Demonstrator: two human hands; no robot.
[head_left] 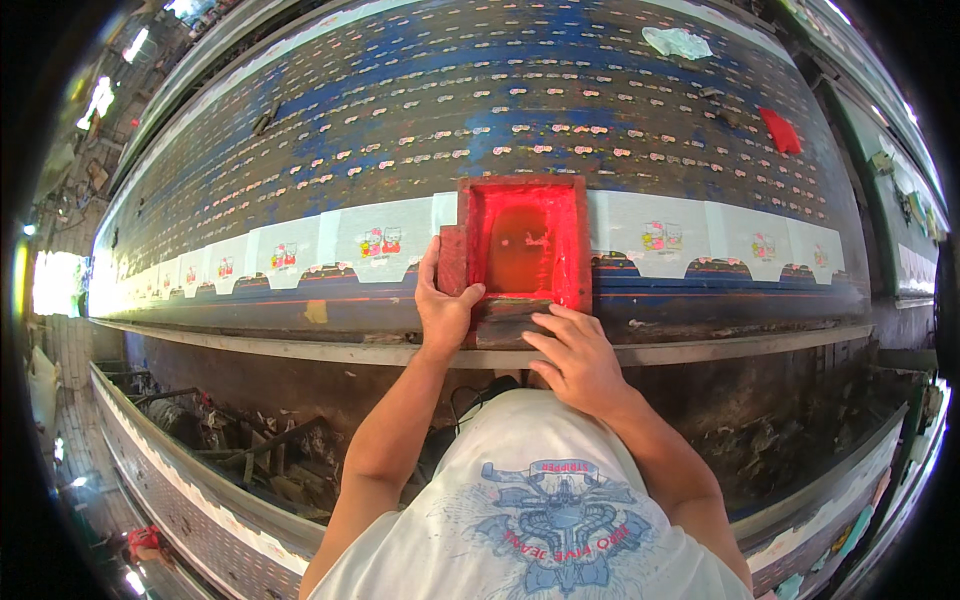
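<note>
A small wooden screen-printing frame (584,240), smeared with bright red ink, lies on a long printing table in front of me. My left hand (446,305) is closed on its left side, the thumb on top by the inner corner and the fingers along a red wooden block (453,258). My right hand (578,355) rests at the frame's near right corner, its fingers spread over the dark near edge and holding nothing. White cut pieces (385,240) with small colored cartoon prints lie in a row on both sides; the frame hides whatever lies beneath it.
The dark, blue-stained table (330,120) carries rows of small printed marks. A red cloth (780,131) and a pale crumpled sheet (677,43) lie at the far right. A wooden rail (700,350) runs along the near edge. Debris (280,450) fills the space below, left of me.
</note>
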